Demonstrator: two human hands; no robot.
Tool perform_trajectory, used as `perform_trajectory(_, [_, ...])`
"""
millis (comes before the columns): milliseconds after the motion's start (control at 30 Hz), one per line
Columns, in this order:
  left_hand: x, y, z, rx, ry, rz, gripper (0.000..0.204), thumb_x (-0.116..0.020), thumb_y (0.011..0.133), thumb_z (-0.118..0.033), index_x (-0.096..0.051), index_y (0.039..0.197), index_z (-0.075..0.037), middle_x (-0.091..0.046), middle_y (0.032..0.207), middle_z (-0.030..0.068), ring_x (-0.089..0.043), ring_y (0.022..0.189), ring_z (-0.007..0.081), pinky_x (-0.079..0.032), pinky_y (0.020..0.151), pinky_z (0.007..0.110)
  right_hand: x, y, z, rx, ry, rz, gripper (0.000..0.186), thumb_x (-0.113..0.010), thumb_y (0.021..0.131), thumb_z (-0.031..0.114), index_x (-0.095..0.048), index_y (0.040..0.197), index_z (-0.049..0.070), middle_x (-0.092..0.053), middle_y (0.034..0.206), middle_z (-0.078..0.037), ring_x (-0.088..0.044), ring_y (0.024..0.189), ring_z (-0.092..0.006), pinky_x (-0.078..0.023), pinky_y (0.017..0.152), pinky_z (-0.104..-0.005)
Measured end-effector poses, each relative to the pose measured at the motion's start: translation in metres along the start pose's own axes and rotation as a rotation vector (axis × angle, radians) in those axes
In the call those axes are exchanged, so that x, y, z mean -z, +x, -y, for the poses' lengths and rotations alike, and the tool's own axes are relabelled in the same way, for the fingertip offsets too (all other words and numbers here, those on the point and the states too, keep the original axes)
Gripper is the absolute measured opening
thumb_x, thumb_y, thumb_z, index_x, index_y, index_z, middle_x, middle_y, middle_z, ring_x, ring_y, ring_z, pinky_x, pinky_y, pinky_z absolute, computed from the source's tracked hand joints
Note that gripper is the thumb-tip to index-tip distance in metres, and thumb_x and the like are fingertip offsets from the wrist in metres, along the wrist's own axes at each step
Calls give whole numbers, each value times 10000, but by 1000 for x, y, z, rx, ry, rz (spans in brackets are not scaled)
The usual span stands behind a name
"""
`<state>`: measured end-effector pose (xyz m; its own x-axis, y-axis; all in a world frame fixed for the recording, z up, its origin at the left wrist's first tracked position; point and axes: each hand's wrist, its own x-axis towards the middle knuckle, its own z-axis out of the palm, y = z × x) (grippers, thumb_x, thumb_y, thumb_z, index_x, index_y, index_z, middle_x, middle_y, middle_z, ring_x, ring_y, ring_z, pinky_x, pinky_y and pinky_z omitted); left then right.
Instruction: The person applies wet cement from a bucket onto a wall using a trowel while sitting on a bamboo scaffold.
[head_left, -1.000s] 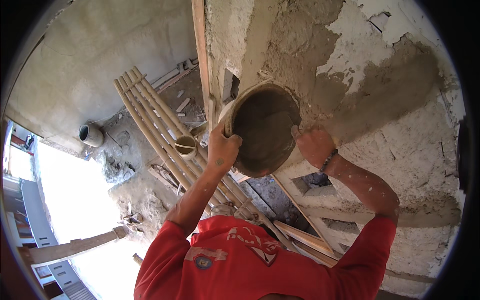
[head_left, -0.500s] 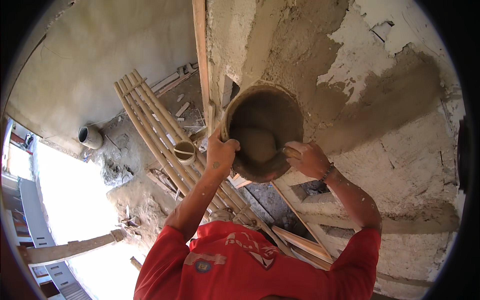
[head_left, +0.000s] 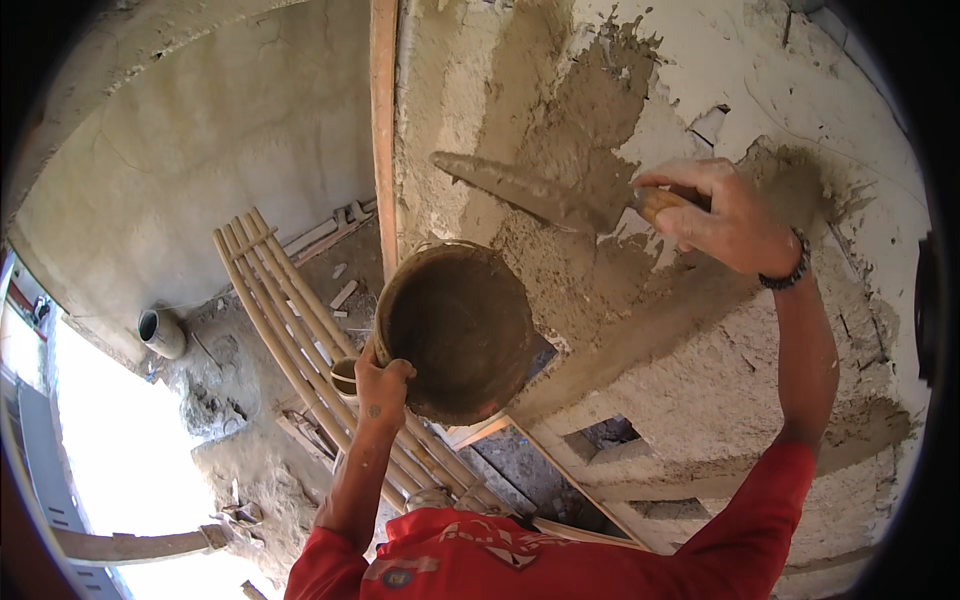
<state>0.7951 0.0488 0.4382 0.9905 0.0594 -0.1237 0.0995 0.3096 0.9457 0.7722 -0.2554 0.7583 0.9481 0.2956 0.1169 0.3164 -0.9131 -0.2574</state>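
My left hand (head_left: pixel 384 388) is closed on the near-left rim of a round, mortar-smeared bucket (head_left: pixel 455 335), its thumb over the edge. The bucket's mouth faces me, and wet grey-brown mortar coats its inside. In my right hand (head_left: pixel 735 215) is the wooden handle of a trowel (head_left: pixel 530 192). Its long blade points left across the wall, above and to the right of the bucket, with mortar along it. Behind the blade the wall (head_left: pixel 590 120) carries wet mortar patches beside rough, pale areas. From this view I cannot tell whether the blade touches the wall.
Bamboo poles (head_left: pixel 290 310) tied into a platform run below on the left, with a small pail (head_left: pixel 345 374) on them. A grey bucket (head_left: pixel 163 333) stands on the ground farther left. A wooden post (head_left: pixel 383 130) edges the wall, which has rectangular openings (head_left: pixel 606 437).
My right hand has come out of the bucket with the trowel and moved up and right to the wall. The bucket, in my left hand, has shifted left and down in the picture.
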Motion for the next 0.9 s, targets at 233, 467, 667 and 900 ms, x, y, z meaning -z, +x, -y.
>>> perform_trajectory(233, [6,-4,19,-35,29,6,584,-516,673,65,-587,1252,41,-657,1024,65,-593,875,149,-498,734,266,96,44,-81,-48,-467,-703,438,-634,918,259,-610,1265,-7,-653,897,-85,-585,690,-120,-505,628,-278])
perform_trajectory(467, [-2,0,21,0,103,105,581,-508,702,67,-587,1275,7,-640,948,36,-582,759,117,-491,665,246,21,-2,-38,-186,-82,-290,437,-652,830,197,-634,1242,51,-652,929,-77,-597,673,-150,-515,653,-291])
perform_trajectory(667, [-34,1,23,-79,233,222,585,-514,691,54,-582,1271,24,-650,988,45,-581,805,120,-484,715,244,-150,-65,-57,118,-551,-11,358,-637,814,157,-650,1165,89,-660,944,-163,-664,821,-255,-539,717,-370])
perform_trajectory(900, [-72,-8,21,-164,280,314,526,-554,689,7,-608,1210,49,-662,999,66,-589,859,135,-483,781,275,-248,-86,-65,-92,-653,303,301,-591,859,154,-658,1149,104,-687,850,-155,-693,833,-280,-559,729,-425])
